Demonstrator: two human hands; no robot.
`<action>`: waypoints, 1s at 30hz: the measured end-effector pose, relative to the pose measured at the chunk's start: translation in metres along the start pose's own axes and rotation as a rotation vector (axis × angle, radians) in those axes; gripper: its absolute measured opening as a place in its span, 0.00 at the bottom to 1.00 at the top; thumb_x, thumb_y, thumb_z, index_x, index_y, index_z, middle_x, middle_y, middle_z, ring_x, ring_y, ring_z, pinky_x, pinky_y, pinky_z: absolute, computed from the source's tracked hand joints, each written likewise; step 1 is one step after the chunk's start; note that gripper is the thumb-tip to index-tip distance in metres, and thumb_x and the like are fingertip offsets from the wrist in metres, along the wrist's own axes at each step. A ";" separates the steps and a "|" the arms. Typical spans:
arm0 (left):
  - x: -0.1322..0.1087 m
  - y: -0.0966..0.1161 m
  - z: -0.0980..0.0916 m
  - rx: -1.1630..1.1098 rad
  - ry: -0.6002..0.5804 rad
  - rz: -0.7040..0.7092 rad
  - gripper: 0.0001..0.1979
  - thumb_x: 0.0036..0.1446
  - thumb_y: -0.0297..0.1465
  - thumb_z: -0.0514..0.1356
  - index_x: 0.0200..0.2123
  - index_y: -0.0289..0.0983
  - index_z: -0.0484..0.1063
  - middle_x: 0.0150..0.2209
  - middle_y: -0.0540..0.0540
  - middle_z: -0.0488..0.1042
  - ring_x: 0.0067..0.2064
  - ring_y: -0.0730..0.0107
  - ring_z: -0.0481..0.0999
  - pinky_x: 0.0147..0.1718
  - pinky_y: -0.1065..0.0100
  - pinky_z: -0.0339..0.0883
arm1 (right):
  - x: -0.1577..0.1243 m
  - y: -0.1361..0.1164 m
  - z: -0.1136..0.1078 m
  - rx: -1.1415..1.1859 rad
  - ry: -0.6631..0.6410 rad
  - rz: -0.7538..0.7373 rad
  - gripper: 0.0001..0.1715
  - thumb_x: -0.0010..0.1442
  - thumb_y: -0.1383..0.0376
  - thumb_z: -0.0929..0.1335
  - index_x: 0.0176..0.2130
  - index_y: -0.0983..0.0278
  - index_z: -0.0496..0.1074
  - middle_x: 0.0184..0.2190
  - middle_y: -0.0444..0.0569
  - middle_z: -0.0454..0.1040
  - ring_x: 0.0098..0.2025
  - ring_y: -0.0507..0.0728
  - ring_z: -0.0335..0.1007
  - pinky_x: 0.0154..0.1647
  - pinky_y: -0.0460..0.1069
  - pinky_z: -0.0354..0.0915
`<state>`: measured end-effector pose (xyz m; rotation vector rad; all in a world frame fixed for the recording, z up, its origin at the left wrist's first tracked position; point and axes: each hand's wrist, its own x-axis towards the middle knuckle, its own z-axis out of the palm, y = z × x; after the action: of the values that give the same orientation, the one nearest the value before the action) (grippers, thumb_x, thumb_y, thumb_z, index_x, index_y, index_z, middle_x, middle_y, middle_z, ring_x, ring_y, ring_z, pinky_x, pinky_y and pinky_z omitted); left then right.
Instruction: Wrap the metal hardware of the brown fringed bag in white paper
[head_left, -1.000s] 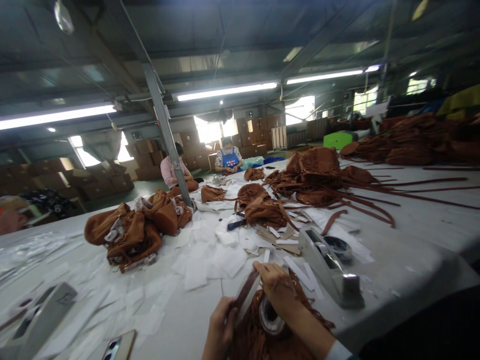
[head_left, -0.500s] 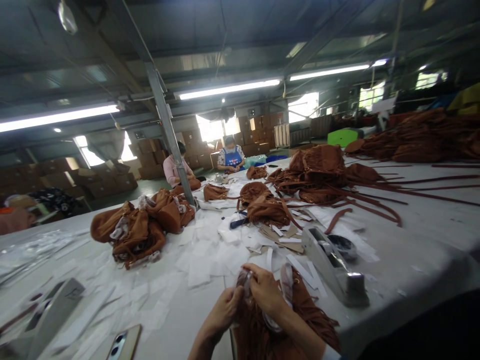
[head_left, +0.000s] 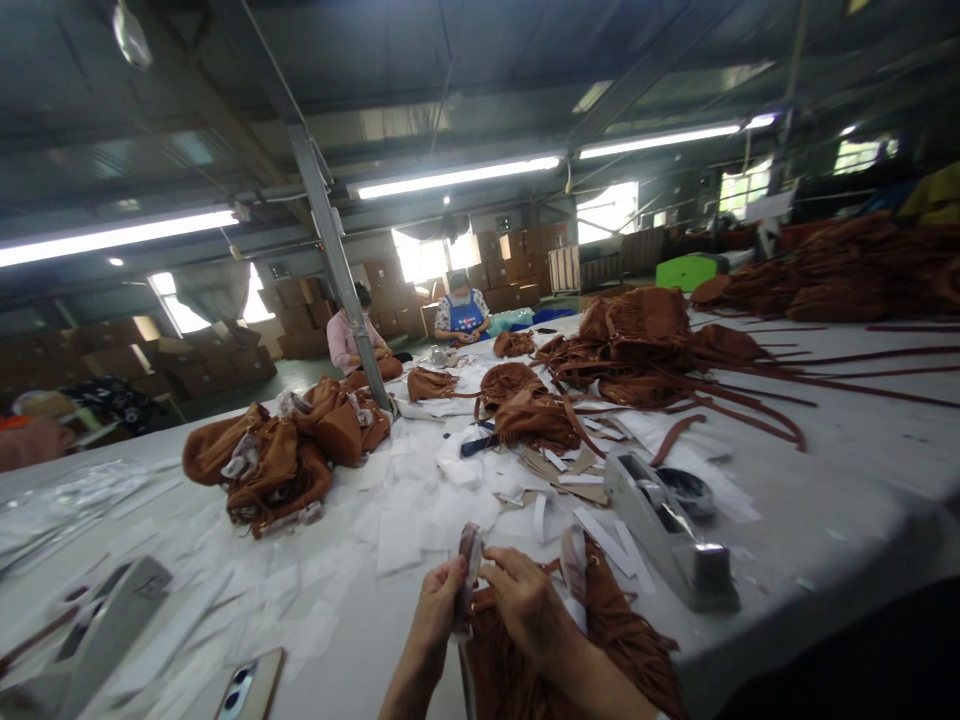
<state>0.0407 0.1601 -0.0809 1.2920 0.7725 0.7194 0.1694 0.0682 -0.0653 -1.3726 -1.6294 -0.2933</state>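
A brown fringed bag [head_left: 615, 620] lies on the table right in front of me, partly under my forearms. My left hand [head_left: 435, 610] is closed on a strap wrapped in clear plastic and pale tissue [head_left: 469, 565], which stands up from the bag. Close beside that strap, my right hand [head_left: 525, 605] has its fingers curled in; whatever they pinch is hidden. Another pale-wrapped strap section [head_left: 574, 565] rises from the bag past my right hand.
A grey tape dispenser [head_left: 667, 540] stands to the right; another [head_left: 112, 630] is at left. A phone [head_left: 251, 685] lies near the front edge. Brown bags [head_left: 285, 455] are heaped left and further back. White paper sheets [head_left: 409, 510] cover mid-table. Two people sit beyond a metal post [head_left: 341, 260].
My left hand has shifted slightly left and up with the wrapped strap, which now stands more upright. My right hand's fingers have drawn back off its top and curled lower.
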 end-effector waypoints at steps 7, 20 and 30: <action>-0.005 0.008 0.005 -0.047 -0.045 -0.033 0.32 0.37 0.60 0.64 0.22 0.34 0.64 0.15 0.53 0.62 0.15 0.80 0.57 0.14 0.75 0.48 | 0.000 0.008 0.002 -0.179 -0.134 -0.212 0.11 0.64 0.73 0.64 0.46 0.65 0.70 0.46 0.54 0.71 0.42 0.58 0.69 0.43 0.54 0.69; 0.002 0.005 -0.001 0.223 -0.006 0.071 0.34 0.42 0.63 0.57 0.18 0.34 0.65 0.14 0.51 0.63 0.15 0.77 0.58 0.16 0.74 0.47 | 0.001 0.006 -0.004 -0.311 -0.352 -0.283 0.19 0.59 0.81 0.63 0.46 0.64 0.69 0.42 0.51 0.73 0.42 0.59 0.69 0.44 0.51 0.66; -0.006 0.012 0.003 -0.128 0.093 0.025 0.27 0.37 0.52 0.68 0.23 0.33 0.67 0.16 0.54 0.63 0.17 0.81 0.57 0.17 0.77 0.49 | 0.001 -0.011 0.015 -0.038 -0.278 0.139 0.12 0.66 0.73 0.60 0.33 0.64 0.69 0.29 0.46 0.71 0.32 0.54 0.68 0.32 0.46 0.59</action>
<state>0.0394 0.1555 -0.0684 1.1608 0.7736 0.8402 0.1525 0.0758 -0.0678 -1.6034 -1.7487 -0.0527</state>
